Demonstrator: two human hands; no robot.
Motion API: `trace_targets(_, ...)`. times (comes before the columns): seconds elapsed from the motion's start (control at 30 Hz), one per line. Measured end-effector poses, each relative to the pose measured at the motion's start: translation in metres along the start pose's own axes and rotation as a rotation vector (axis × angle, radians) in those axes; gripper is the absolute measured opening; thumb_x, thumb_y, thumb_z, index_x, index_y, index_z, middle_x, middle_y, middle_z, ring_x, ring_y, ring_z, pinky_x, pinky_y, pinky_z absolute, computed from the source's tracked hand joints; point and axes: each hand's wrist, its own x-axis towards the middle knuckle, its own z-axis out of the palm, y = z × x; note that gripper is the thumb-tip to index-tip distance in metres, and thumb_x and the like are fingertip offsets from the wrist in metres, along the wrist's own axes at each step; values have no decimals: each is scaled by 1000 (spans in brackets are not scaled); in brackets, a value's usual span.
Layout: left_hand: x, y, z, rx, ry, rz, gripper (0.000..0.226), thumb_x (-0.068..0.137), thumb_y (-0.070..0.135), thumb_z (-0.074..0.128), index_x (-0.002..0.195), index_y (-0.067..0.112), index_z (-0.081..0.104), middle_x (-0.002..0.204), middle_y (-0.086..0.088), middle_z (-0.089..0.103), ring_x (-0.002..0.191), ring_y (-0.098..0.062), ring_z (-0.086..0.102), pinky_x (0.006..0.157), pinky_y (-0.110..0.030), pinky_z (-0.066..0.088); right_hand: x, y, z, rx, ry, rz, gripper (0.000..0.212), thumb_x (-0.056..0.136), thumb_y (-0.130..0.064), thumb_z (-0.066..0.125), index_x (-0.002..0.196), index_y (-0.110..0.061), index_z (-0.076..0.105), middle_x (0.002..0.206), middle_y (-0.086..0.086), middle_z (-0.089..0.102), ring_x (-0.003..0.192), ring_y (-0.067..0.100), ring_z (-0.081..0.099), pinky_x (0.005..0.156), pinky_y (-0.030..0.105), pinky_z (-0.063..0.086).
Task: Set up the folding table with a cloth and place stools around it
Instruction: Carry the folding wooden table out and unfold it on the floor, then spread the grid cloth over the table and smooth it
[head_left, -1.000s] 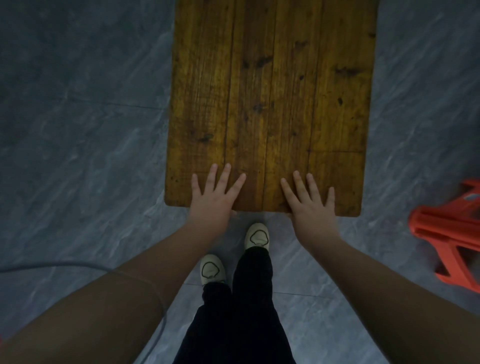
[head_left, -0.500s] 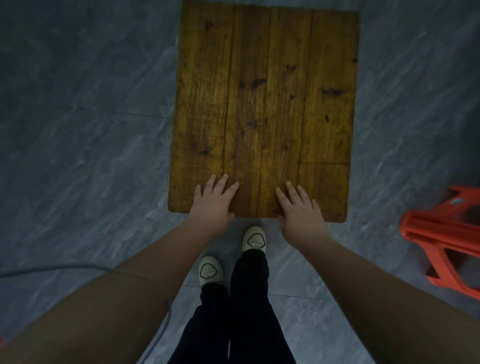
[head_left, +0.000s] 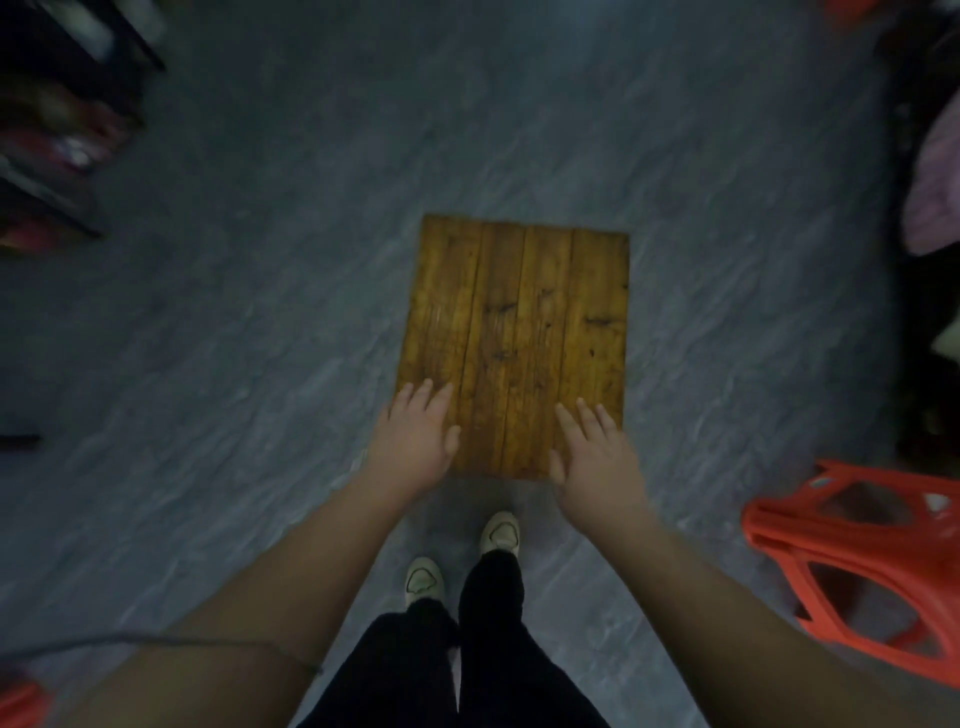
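Spreading wider than before, left hand (head_left: 415, 441) and right hand (head_left: 597, 460) lie flat, fingers straight, holding nothing, on the near corners of the folding table (head_left: 519, 322), dead centre. Press evenly to test it; stacked stools (head_left: 857, 566) wait at four o'clock.

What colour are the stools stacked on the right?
Orange-red stools, plain plastic, clearest in the head view.

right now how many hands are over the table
2. The left hand is over the table's near left corner, the right hand over its near right corner, both with fingers straight. Neither is hidden.
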Motion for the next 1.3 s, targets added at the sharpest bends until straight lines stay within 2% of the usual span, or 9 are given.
trace_targets(0.27,-79,22,-125,51,252,-56,64,97,47,44,154,20,32,159,-11,34,146,-35,27,117,-53,25,-62,-41,-132,-3,176,-145,63,98,-50,36,156,-28,25,163,0,26,151,23,15,121,49,21)
trace_targets(0.47,-125,28,-180,55,403,-70,77,87,56,23,153,19,34,156,-13,38,144,-36,31,115,-54,30,-77,-65,-181,19,276,-197,72,91,-58,22,156,-28,27,161,2,29,151,24,17,120,49,23)
trace_targets(0.57,-138,25,-192,43,437,-91,70,94,55,30,156,22,28,160,-10,31,148,-33,24,118,-52,24,-71,-81,-191,15,303,-230,76,88,-61,16,156,-27,26,162,2,28,151,23,16,121,48,22)
trace_targets(0.63,-144,19,-197,42,440,-116,66,99,52,36,157,25,21,164,-8,24,151,-30,17,121,-51,19,-68,-95,-196,15,311,-256,75,89,-60,18,156,-27,27,162,2,28,151,23,17,121,47,21)
trace_targets(0.77,-156,0,-204,29,446,-210,67,100,55,34,158,29,13,165,-5,18,152,-27,13,121,-51,16,-62,-128,-200,14,304,-335,70,93,-56,27,156,-28,26,162,1,28,151,22,16,121,47,21)
trace_targets(0.97,-188,-41,-209,-19,468,-354,67,100,54,35,158,29,14,165,-5,18,152,-28,13,122,-50,15,-54,-181,-198,-14,236,-472,63,101,-51,33,158,-29,18,165,-4,20,153,18,8,123,44,16)
trace_targets(1.13,-214,-80,-207,-43,482,-481,67,100,55,34,158,29,15,165,-5,20,152,-28,14,121,-50,18,-51,-221,-188,-41,194,-570,63,100,-50,35,157,-28,20,164,-3,21,153,19,9,123,44,17)
trace_targets(1.3,-237,-110,-205,-96,491,-532,66,100,54,34,158,28,15,165,-5,19,152,-28,12,121,-50,17,-55,-262,-172,-69,163,-636,64,99,-50,38,157,-25,24,163,1,26,152,22,14,122,44,20)
